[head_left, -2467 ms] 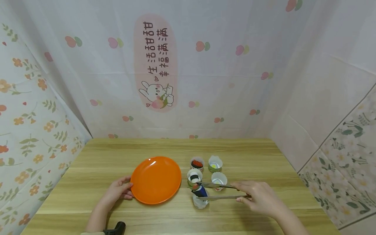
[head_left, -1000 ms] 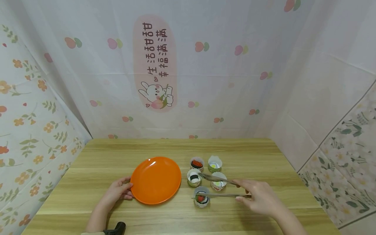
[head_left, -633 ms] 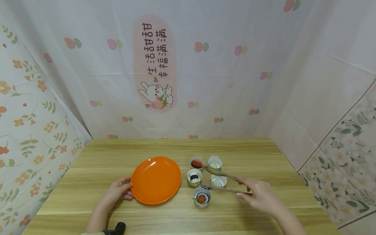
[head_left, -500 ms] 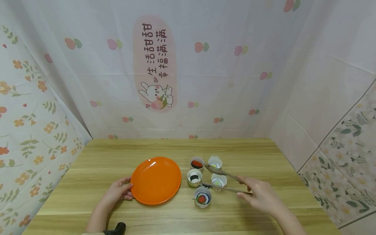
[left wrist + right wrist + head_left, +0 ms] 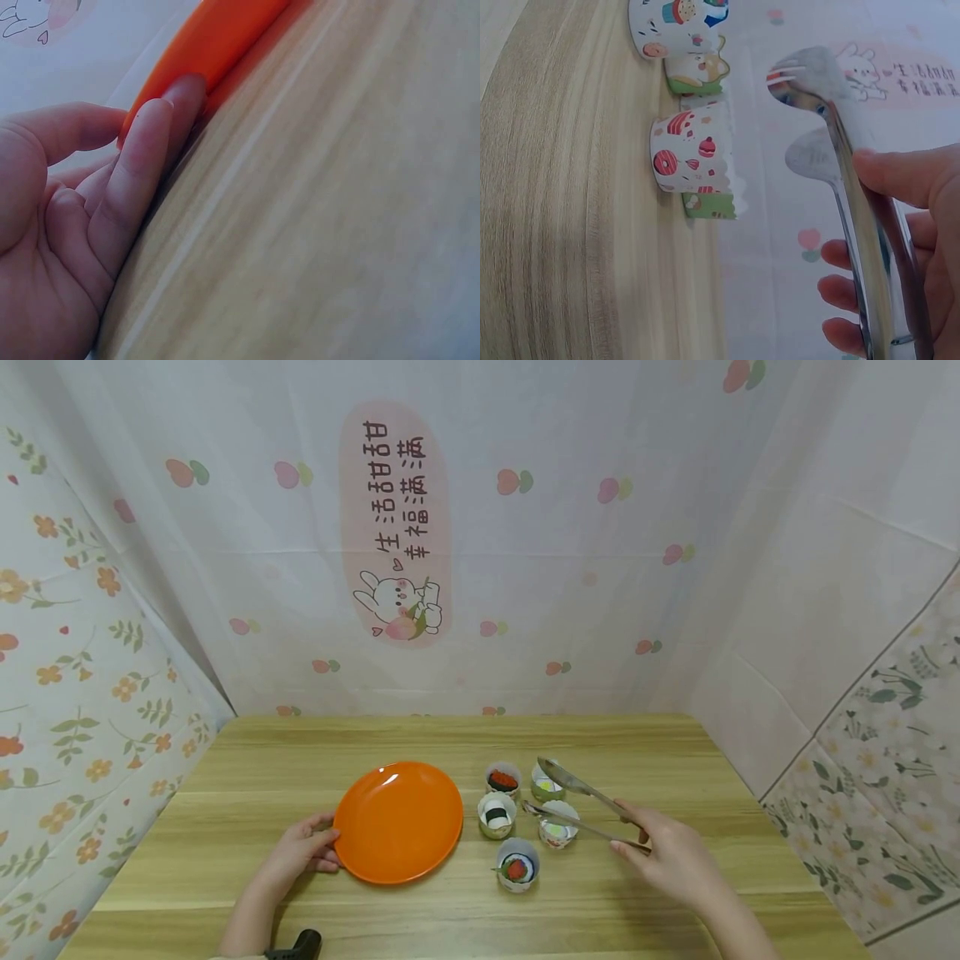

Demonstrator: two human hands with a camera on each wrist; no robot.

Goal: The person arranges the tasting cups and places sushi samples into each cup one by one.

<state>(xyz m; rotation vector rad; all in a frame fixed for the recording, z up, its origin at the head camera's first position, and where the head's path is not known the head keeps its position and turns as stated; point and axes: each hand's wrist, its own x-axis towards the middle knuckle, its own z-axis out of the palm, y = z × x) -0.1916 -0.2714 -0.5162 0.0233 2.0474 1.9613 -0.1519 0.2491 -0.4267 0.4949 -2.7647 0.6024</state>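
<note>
My left hand (image 5: pixel 300 852) pinches the left rim of an orange plate (image 5: pixel 397 822); in the left wrist view the thumb lies on the rim and fingers are beneath it. Metal tongs (image 5: pixel 576 783) are held in my right hand (image 5: pixel 675 860), their arms spread and nothing between the tips. They hover over the two right-hand paper cups. A sushi roll (image 5: pixel 516 867) with a red centre sits in the nearest paper cup (image 5: pixel 514 887). The right wrist view shows the tongs (image 5: pixel 838 142) raised apart from a paper cup (image 5: pixel 694 150).
Roe-topped sushi (image 5: pixel 502 780) and a white piece with a black band (image 5: pixel 496 816) sit in the other left-hand cups. Yellow-green pieces show in the back right cup (image 5: pixel 548 792) and the front right cup (image 5: pixel 556 840). Patterned cloth (image 5: pixel 480 527) hangs behind the wooden table (image 5: pixel 375 918).
The tongs released the sushi roll into the nearest cup, where it now faces up. My right hand then moved the tongs away, back and to the right. The left hand and plate stayed still.
</note>
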